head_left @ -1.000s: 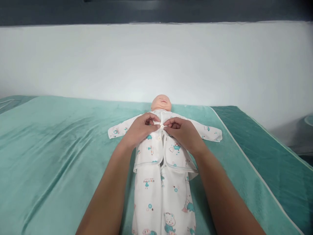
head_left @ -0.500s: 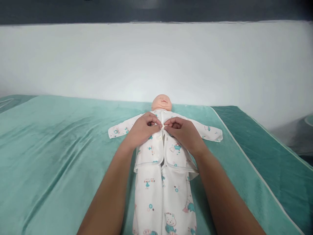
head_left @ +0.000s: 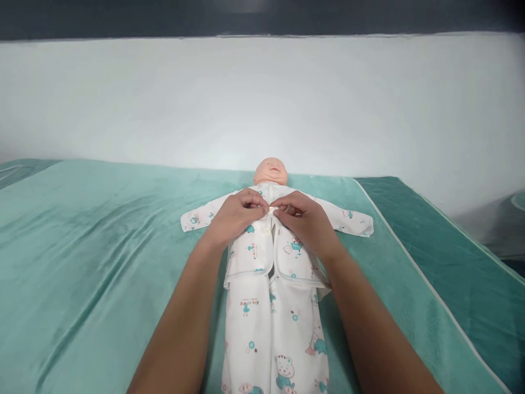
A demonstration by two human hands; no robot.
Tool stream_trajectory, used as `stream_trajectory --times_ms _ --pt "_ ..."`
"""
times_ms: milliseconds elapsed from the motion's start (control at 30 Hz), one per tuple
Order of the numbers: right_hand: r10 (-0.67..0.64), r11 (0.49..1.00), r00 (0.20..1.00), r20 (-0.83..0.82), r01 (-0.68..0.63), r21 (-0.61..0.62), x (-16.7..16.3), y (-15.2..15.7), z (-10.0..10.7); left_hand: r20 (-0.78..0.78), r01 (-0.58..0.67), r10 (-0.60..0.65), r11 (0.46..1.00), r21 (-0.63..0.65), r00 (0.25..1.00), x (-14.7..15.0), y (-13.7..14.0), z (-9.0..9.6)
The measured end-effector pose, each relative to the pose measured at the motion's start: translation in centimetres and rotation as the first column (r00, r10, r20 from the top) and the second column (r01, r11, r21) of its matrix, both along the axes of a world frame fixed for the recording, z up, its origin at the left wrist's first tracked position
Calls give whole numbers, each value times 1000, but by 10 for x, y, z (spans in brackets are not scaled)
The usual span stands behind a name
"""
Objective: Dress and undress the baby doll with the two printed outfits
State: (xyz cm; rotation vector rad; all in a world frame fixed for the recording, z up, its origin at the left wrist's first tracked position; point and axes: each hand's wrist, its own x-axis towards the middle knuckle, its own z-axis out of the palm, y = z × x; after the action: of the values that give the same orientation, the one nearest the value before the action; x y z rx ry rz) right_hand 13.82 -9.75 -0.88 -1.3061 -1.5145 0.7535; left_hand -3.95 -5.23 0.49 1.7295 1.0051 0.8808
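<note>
A baby doll (head_left: 270, 171) lies on its back, dressed in a white printed baby jacket (head_left: 251, 257) and matching trousers (head_left: 248, 328). Both sleeves are spread out to the sides. At the chest, my left hand (head_left: 240, 212) pinches the jacket's front edge from the left. My right hand (head_left: 302, 213) pinches the other front edge, its fingertips almost meeting the left ones around a small pale button (head_left: 271, 209). Whether that button is through its hole, I cannot tell. Below the hands, another button (head_left: 268, 230) shows, and the jacket's lower front hangs apart.
A light green blanket (head_left: 102, 246) with folds on its left side lies under the doll. Darker green cloth (head_left: 451, 262) borders it on the right. Behind the doll's head rises a white wall (head_left: 262, 104) with a dark band above.
Both hands stay at the jacket's chest. The fingertips have shifted slightly, with the right fingers reaching a little further over the button.
</note>
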Motion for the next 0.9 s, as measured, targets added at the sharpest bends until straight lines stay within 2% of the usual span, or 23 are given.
stream_trajectory --times_ms 100,200,533,667,800,900 --pt "-27 990 995 99 12 140 0 1 -3 -15 -19 19 1000 3 1000 0 0 1" --pt "-52 976 987 155 17 218 1 2 -5 -12 -28 28 1000 4 1000 1 -1 0" --pt "-41 965 987 154 -1 263 1 0 -6 34 -93 97 990 -110 995 3 -3 4" --pt "-35 961 989 146 -6 275 1 1 -7 44 -81 84 994 -76 995 5 -2 0" --pt "-58 961 985 159 12 278 1 -1 -6 60 -130 132 991 -31 989 8 -1 -4" --pt "-50 961 986 157 5 275 0 -4 -6 69 -149 152 988 -42 986 9 0 -7"
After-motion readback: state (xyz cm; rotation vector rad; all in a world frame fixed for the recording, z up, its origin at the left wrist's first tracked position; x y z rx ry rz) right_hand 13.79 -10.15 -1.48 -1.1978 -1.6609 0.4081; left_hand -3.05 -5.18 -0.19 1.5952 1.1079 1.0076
